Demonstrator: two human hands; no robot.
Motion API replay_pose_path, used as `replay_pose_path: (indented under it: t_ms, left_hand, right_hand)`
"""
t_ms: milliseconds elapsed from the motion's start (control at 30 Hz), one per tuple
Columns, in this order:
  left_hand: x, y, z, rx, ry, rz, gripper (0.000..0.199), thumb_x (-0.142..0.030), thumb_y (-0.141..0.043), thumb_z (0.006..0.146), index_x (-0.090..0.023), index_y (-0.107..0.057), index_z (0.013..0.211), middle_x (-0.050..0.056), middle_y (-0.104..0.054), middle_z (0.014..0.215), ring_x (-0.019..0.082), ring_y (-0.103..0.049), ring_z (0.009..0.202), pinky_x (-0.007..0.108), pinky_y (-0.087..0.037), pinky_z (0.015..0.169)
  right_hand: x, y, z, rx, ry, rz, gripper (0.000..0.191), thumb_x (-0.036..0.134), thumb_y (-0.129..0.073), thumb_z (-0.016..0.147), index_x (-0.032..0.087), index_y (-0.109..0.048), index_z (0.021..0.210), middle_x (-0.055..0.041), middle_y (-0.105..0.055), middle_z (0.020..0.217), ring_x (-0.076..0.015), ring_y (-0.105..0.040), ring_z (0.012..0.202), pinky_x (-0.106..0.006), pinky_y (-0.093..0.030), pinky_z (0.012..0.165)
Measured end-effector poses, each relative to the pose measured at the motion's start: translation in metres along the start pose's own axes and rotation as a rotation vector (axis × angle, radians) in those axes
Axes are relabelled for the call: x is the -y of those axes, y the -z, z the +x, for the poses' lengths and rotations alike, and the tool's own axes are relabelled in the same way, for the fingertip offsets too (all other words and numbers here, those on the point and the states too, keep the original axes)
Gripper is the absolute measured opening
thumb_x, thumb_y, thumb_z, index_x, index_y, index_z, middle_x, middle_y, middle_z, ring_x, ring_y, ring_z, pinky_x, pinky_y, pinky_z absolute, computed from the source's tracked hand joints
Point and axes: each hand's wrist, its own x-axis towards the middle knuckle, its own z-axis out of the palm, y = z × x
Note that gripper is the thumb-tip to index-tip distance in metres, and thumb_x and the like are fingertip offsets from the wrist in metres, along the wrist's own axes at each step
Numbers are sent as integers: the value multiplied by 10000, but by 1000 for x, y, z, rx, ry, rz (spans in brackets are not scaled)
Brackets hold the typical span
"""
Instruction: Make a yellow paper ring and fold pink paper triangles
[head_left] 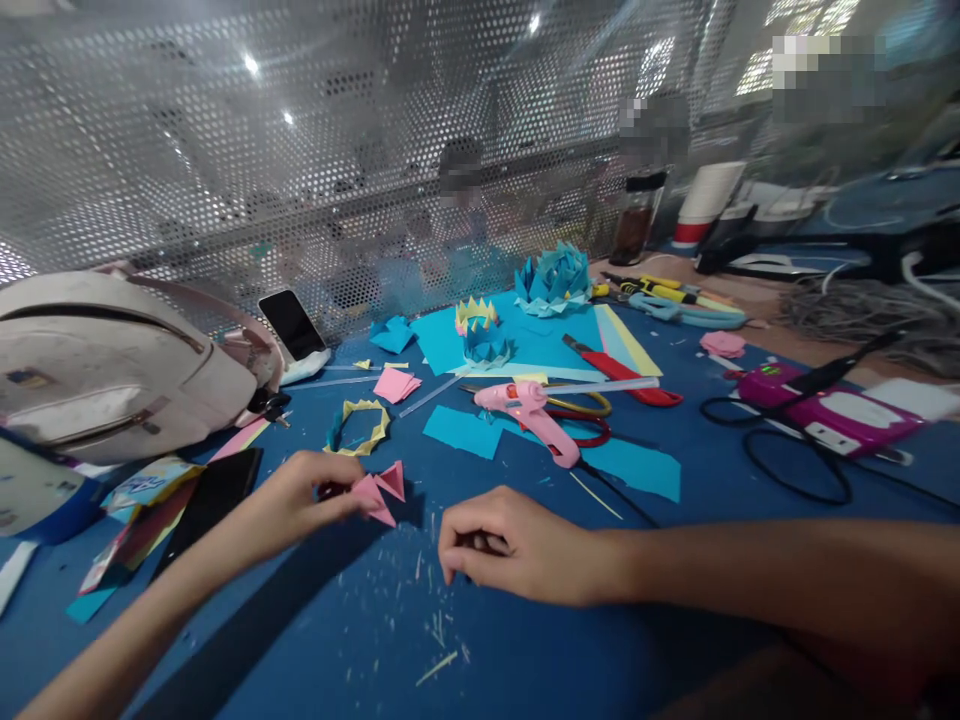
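My left hand (322,490) pinches a folded pink paper piece (381,492) made of pointed triangles, held just above the blue table (300,640). To its right, my right hand (506,545) is curled above the table, and whatever its fingers may hold is hidden. Behind my left hand lies a yellow and blue folded paper ring (360,428). A pink glue gun (532,415) rests beyond my right hand, with a clear glue stick in its back end. A stack of pink paper squares (397,385) sits behind the ring.
Red-handled scissors (622,375), blue paper pieces (463,432) and a blue paper flower (555,278) lie farther back. A pale backpack (120,360) and a phone (292,324) are at the left. On the right are a purple power strip (825,405) and black cables.
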Motion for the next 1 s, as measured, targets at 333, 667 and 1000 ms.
replay_pose_path:
  t_ms: [333, 667, 1000]
  left_hand:
    - [26, 50, 49, -105, 12, 569, 269, -414, -618, 950, -165, -659, 1046, 51, -662, 1039, 191, -639, 920, 395, -531, 846]
    - [76, 42, 147, -203, 173, 605, 343, -359, -618, 961, -172, -584, 1247, 90, -611, 1253, 234, -642, 1055, 438, -560, 886]
    - [71, 41, 148, -376, 263, 492, 354, -358, -622, 959, -171, -577, 1256, 93, -608, 1257, 235, -641, 1060, 444, -559, 888]
  right_hand:
    - [-2, 1, -2, 19, 38, -37, 163, 168, -555, 881, 159, -698, 803, 19, -632, 684, -76, -475, 569, -188, -320, 544]
    - [-5, -1, -4, 33, 82, -59, 159, 172, -561, 871, 162, -704, 801, 15, -641, 702, -84, -503, 591, -187, -338, 555]
    - [-5, -2, -4, 45, 108, -61, 148, 170, -566, 868, 158, -698, 801, 6, -654, 718, -94, -525, 610, -190, -357, 569]
